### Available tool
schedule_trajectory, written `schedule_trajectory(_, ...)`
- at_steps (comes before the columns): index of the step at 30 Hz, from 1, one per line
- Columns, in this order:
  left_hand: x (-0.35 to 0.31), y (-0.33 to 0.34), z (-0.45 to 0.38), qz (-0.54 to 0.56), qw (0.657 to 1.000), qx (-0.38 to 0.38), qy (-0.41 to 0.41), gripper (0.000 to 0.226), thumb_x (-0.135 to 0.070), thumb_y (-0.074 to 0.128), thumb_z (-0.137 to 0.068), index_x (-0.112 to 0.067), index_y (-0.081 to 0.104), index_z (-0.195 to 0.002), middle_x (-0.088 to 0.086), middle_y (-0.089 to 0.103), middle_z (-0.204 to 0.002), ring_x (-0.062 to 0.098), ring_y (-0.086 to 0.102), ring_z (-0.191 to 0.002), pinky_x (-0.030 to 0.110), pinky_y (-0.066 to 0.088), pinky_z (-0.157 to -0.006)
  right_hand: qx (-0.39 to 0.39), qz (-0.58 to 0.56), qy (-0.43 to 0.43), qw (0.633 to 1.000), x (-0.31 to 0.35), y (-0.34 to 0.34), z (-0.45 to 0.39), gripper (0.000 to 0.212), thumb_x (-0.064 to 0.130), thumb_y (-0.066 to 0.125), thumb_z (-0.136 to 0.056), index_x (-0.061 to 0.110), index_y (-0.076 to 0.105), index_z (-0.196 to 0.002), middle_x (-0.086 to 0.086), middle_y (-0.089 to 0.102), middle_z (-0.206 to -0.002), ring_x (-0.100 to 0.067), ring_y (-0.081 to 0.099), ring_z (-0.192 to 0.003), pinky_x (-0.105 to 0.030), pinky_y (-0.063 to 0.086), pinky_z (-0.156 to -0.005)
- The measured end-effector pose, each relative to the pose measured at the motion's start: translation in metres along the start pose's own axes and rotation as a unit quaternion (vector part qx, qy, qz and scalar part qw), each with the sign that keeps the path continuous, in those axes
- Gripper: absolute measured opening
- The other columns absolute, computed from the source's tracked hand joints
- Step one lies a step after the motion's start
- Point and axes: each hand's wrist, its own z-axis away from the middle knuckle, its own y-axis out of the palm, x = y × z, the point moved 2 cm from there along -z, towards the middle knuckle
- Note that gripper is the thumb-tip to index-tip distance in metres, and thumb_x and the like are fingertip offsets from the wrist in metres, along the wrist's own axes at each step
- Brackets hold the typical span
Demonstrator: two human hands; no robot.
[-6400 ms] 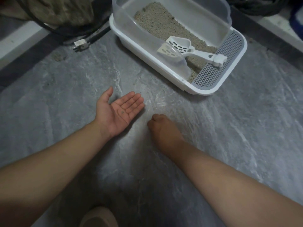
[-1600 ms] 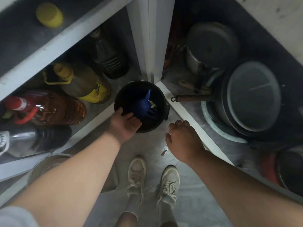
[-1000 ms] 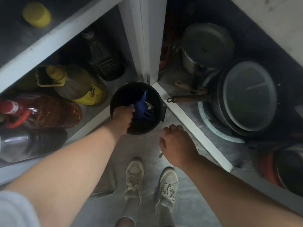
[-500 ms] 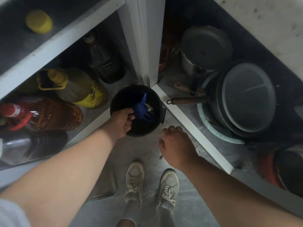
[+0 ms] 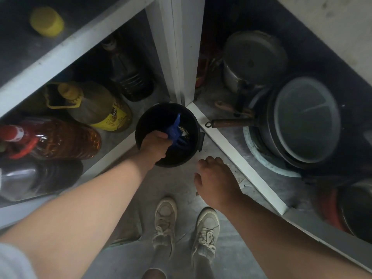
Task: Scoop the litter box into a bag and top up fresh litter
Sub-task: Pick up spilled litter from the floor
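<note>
Dim indoor scene, light falling from above and behind. Deep shadow inside open white-framed shelving point(image 5: 80, 51); stacked grey metal pots point(image 5: 302, 119) barely lit. Faint glare seen on amber plastic oil bottle point(image 5: 58, 137). Straight lines bowed by wide-angle distortion at edges. Corners soft.

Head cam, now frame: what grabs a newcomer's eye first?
The left hand reaching into a small black bin on the floor at the cabinet corner, by a bright blue plastic piece. The right hand hovers just beside it. Amber oil bottles crowd the left shelf; stacked pans fill the right.
</note>
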Motion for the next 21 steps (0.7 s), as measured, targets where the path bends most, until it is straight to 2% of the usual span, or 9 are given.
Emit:
schedule_trajectory(2, 0.002, 0.007, 0.006, -0.119, 0.992, 0.004, 0.051, 0.026, -0.021, 0.064, -0.098, -0.007, 0.068, -0.12, 0.014, 0.069, -0.122, 0.031, 0.064, -0.113, 0.045, 0.049, -0.105, -0.001, -0.003, 0.002, 1.0, 0.0, 0.002, 0.0, 0.012, 0.02, 0.06, -0.087, 0.008, 0.06, -0.084, -0.013, 0.061, -0.082, -0.031, 0.057, -0.08, -0.037, 0.045, -0.062)
schedule_trajectory(3, 0.002, 0.01, 0.01, -0.132, 0.989, 0.011, 0.059, 0.022, -0.025, 0.063, -0.099, -0.011, 0.071, -0.114, 0.011, 0.07, -0.117, 0.027, 0.063, -0.11, 0.042, 0.048, -0.105, 0.0, -0.003, 0.002, 1.0, 0.0, 0.003, 0.0, 0.011, 0.019, 0.062, -0.085, 0.008, 0.06, -0.083, -0.013, 0.06, -0.08, -0.031, 0.057, -0.078, -0.037, 0.045, -0.06)
schedule_trajectory(5, 0.006, 0.015, 0.013, -0.073, 0.996, 0.034, 0.023, 0.013, -0.03, 0.062, -0.1, -0.02, 0.071, -0.097, 0.006, 0.069, -0.102, 0.024, 0.063, -0.102, 0.041, 0.051, -0.102, 0.004, 0.009, 0.004, 1.0, 0.0, 0.006, 0.001, 0.011, 0.018, 0.066, -0.081, 0.008, 0.06, -0.08, -0.012, 0.059, -0.076, -0.031, 0.057, -0.074, -0.037, 0.044, -0.057)
schedule_trajectory(7, 0.011, 0.017, 0.013, 0.002, 1.0, 0.019, -0.006, 0.017, -0.03, 0.064, -0.099, -0.017, 0.071, -0.091, 0.006, 0.067, -0.087, 0.03, 0.068, -0.097, 0.045, 0.057, -0.093, 0.0, 0.021, 0.01, 1.0, -0.001, 0.008, 0.001, 0.013, 0.018, 0.069, -0.078, 0.009, 0.06, -0.078, -0.011, 0.059, -0.074, -0.03, 0.057, -0.071, -0.035, 0.043, -0.055)
schedule_trajectory(9, 0.011, 0.013, 0.013, -0.094, 0.994, -0.025, 0.039, 0.027, -0.037, 0.064, -0.097, -0.013, 0.068, -0.085, 0.008, 0.067, -0.084, 0.033, 0.069, -0.096, 0.041, 0.056, -0.085, -0.005, 0.024, 0.011, 1.0, -0.003, 0.01, 0.001, 0.014, 0.018, 0.07, -0.076, 0.009, 0.061, -0.078, -0.011, 0.059, -0.073, -0.029, 0.057, -0.07, -0.034, 0.043, -0.054)
schedule_trajectory(12, 0.004, 0.014, 0.017, -0.272, 0.957, -0.011, 0.099, 0.032, -0.054, 0.062, -0.091, -0.026, 0.071, -0.103, 0.002, 0.065, -0.105, 0.03, 0.061, -0.112, 0.035, 0.045, -0.089, -0.001, 0.027, 0.016, 1.0, -0.006, 0.011, 0.001, 0.013, 0.019, 0.07, -0.076, 0.009, 0.061, -0.079, -0.011, 0.059, -0.075, -0.03, 0.057, -0.072, -0.035, 0.044, -0.056)
schedule_trajectory(16, -0.004, 0.017, 0.019, -0.384, 0.913, 0.042, 0.131, 0.063, -0.062, 0.066, -0.083, -0.037, 0.052, -0.139, -0.004, 0.04, -0.154, 0.03, 0.033, -0.143, 0.048, 0.029, -0.111, 0.012, 0.026, 0.033, 0.999, -0.009, 0.008, 0.002, 0.014, 0.02, 0.065, -0.081, 0.01, 0.063, -0.088, -0.011, 0.061, -0.084, -0.031, 0.057, -0.082, -0.039, 0.047, -0.065)
schedule_trajectory(19, -0.013, 0.014, 0.03, -0.378, 0.908, 0.032, 0.176, 0.068, -0.054, 0.072, -0.083, -0.028, 0.05, -0.142, -0.001, 0.042, -0.154, 0.025, 0.038, -0.143, 0.043, 0.029, -0.113, 0.03, 0.036, 0.043, 0.998, -0.01, 0.0, 0.004, 0.017, 0.021, 0.07, -0.075, 0.01, 0.063, -0.086, -0.011, 0.062, -0.082, -0.032, 0.059, -0.08, -0.039, 0.049, -0.063)
schedule_trajectory(21, -0.019, 0.009, 0.044, -0.354, 0.914, 0.026, 0.199, 0.061, -0.044, 0.072, -0.087, -0.023, 0.053, -0.14, 0.0, 0.05, -0.147, 0.023, 0.047, -0.136, 0.033, 0.035, -0.103, 0.033, 0.042, 0.055, 0.997, -0.011, -0.007, 0.007, 0.018, 0.021, 0.073, -0.072, 0.01, 0.063, -0.083, -0.01, 0.062, -0.079, -0.03, 0.06, -0.076, -0.037, 0.048, -0.06)
